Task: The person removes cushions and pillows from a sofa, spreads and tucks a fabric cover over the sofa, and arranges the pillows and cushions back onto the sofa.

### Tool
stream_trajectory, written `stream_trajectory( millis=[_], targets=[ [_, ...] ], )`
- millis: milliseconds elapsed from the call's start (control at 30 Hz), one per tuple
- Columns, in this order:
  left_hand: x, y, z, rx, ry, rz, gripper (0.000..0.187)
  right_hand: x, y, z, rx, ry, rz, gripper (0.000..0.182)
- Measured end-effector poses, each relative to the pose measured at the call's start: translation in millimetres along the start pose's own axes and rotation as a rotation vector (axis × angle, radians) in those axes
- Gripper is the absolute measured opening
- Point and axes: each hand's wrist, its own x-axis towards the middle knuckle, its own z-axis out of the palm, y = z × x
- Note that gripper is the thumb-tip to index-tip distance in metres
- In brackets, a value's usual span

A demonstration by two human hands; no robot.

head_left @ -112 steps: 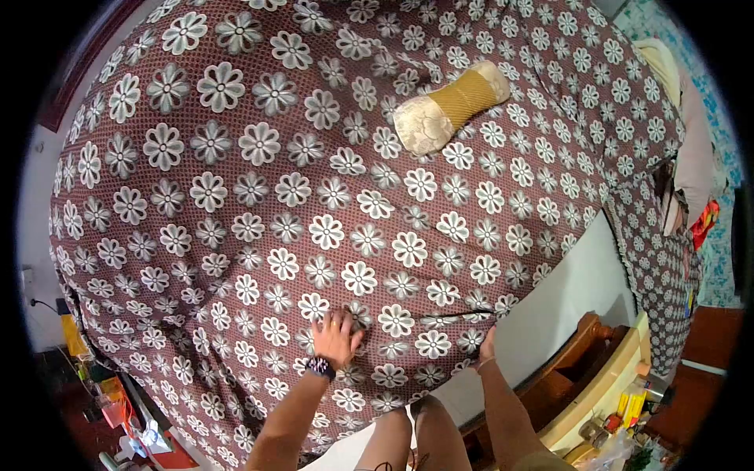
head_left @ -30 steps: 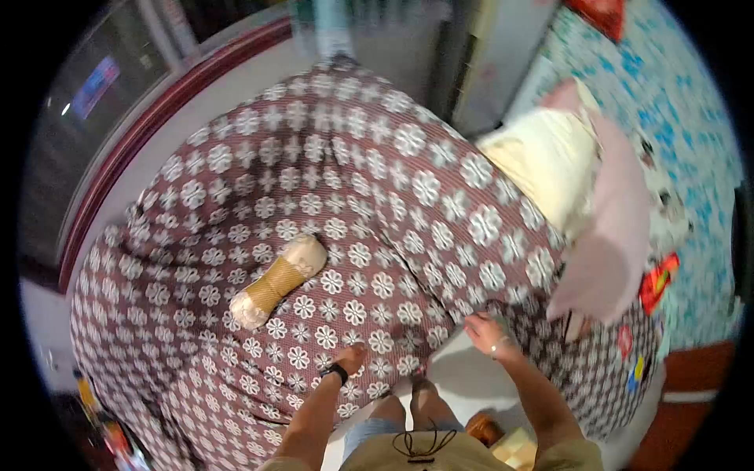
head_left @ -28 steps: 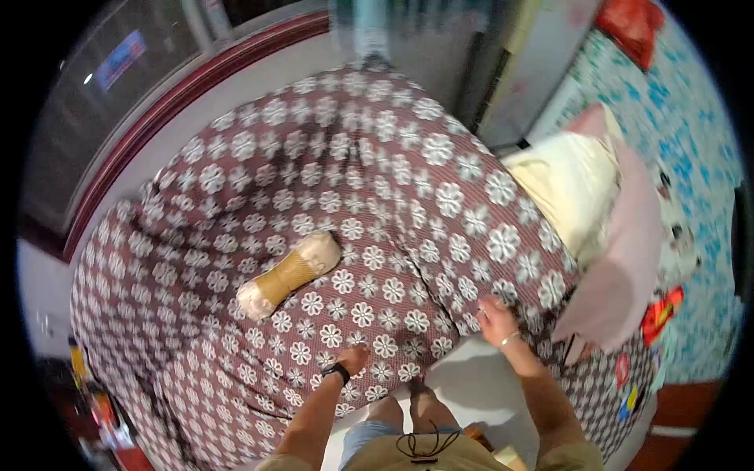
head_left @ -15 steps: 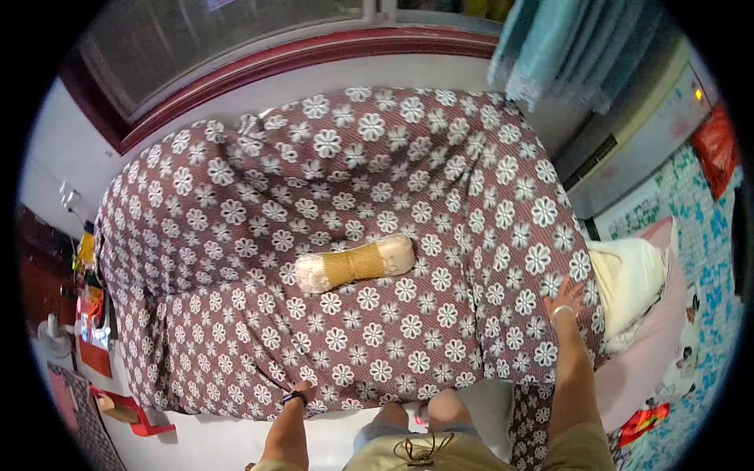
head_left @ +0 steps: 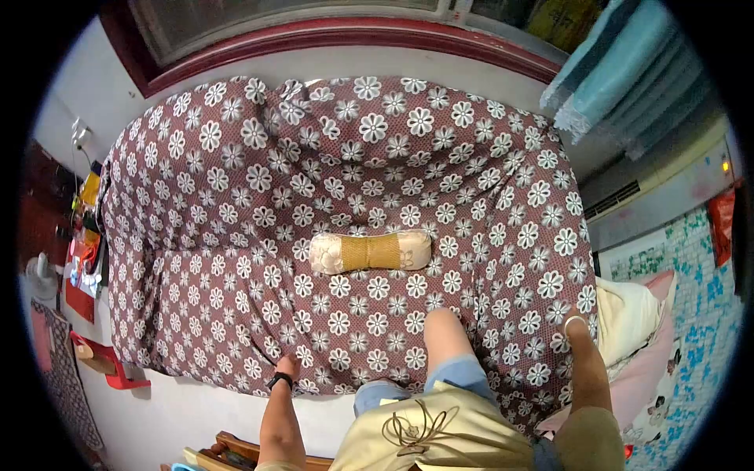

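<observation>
A brown sofa cover [head_left: 357,302] with white flowers is draped over a long seat and its back. On its middle lies a bolster pillow [head_left: 371,252], pale at both ends with a tan woven band around the centre. My left hand [head_left: 288,366], below a dark wristband, is at the cover's front edge; its fingers are hidden. Over the right part of the cover is my right hand [head_left: 576,317], with a light bracelet at the wrist. That hand is foreshortened and its fingers do not show clearly. One bare knee [head_left: 446,334] overlaps the cover between my arms.
A cream cloth [head_left: 626,312] and a pink cushion [head_left: 648,369] sit at the right end. Behind the seat run a wall and a red-framed window [head_left: 353,33]. Blue curtains [head_left: 628,74] hang at upper right. A red stool [head_left: 122,369] stands at lower left, wooden furniture [head_left: 228,449] below.
The view has shifted and turned. One knee has come up and forward over the cover. My right hand, seen spread on the cover before, now shows less of its fingers. The bolster still lies mid-seat.
</observation>
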Motion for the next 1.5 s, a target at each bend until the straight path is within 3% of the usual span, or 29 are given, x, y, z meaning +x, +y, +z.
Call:
stream_trajectory(
  millis=[33,67,167,200,333,400,433,500,533,567,667,767,800,900,933,967,1033,1067,1100,1133,1200,1233,1300,1333,1367,1433,1500],
  targets=[
    [-7,20,-5,-0.06,0.029,-0.016,0.03,10,-3,-13,-0.117,-0.079,-0.051,0.076],
    [-15,38,-11,-0.157,0.034,-0.03,0.031,-17,-19,-45,-0.026,-0.012,0.014,0.055],
    [0,23,45,-0.223,0.138,-0.149,0.03,-46,-56,-121,0.014,0.157,-0.196,0.05],
    [0,27,58,-0.211,0.173,-0.172,0.03,-31,-61,-138,0.012,0.308,-0.362,0.05],
    [32,62,75,-0.202,0.182,-0.249,0.034,-18,-115,-267,0.028,0.737,-0.637,0.041],
    [47,120,35,-0.182,0.251,-0.31,0.037,4,-145,-331,0.108,0.896,-0.86,0.041],
    [75,128,29,-0.28,0.303,-0.217,0.026,17,-161,-361,0.144,0.988,-0.989,0.041],
    [117,180,-15,-0.314,0.509,-0.064,0.03,42,-201,-414,0.072,1.205,-1.069,0.039],
    [135,222,-49,-0.322,0.533,-0.158,0.033,54,-220,-440,0.064,1.249,-1.107,0.038],
    [155,255,-80,-0.445,0.587,-0.093,0.036,66,-239,-464,0.057,1.289,-1.145,0.037],
    [239,335,-152,-0.568,0.892,0.157,0.039,91,-282,-518,0.079,1.398,-1.053,0.033],
    [302,414,-223,-0.869,0.953,0.252,0.048,110,-307,-544,0.32,1.377,-0.977,0.034],
    [305,444,-245,-0.839,1.002,0.226,0.053,111,-312,-546,0.436,1.264,-0.926,0.036],
    [337,489,-281,-0.729,1.124,0.039,0.065,147,-336,-538,0.654,1.307,-0.905,0.033],
    [363,488,-279,-0.594,1.272,0.005,0.069,146,-340,-539,0.617,1.312,-0.845,0.029],
    [367,498,-280,-0.429,1.373,-0.018,0.055,143,-343,-540,0.58,1.315,-0.783,0.026],
    [361,504,-289,-0.471,1.162,-0.029,0.042,159,-335,-554,0.417,1.503,-0.881,0.016],
    [348,522,-299,-0.463,1.262,0.043,0.033,163,-322,-563,0.358,1.528,-0.888,0.014],
    [332,548,-310,-0.583,1.395,0.244,0.032,170,-314,-568,0.308,1.548,-0.891,0.013],
    [325,566,-324,-0.54,1.414,0.25,0.032,180,-311,-566,0.303,1.736,-0.872,0.01],
    [328,587,-341,-0.543,1.434,0.241,0.034,192,-323,-561,0.477,1.725,-0.834,0.011],
    [335,589,-341,-0.649,1.342,0.243,0.032,199,-326,-557,0.552,1.713,-0.81,0.011],
    [370,579,-317,-0.418,1.277,0.25,0.028,203,-326,-556,0.586,1.708,-0.837,0.013],
    [371,581,-297,-0.453,1.149,0.32,0.038,207,-328,-557,0.6,1.696,-0.851,0.014],
    [384,577,-276,-0.352,1.173,0.45,0.049,209,-326,-556,0.615,1.684,-0.855,0.016],
    [369,585,-259,0.008,1.01,0.352,0.058,203,-319,-553,0.649,1.522,-0.873,0.021],
    [345,584,-257,0.359,0.959,0.345,0.059,199,-296,-534,0.825,1.408,-1.029,0.037]
  ],
)
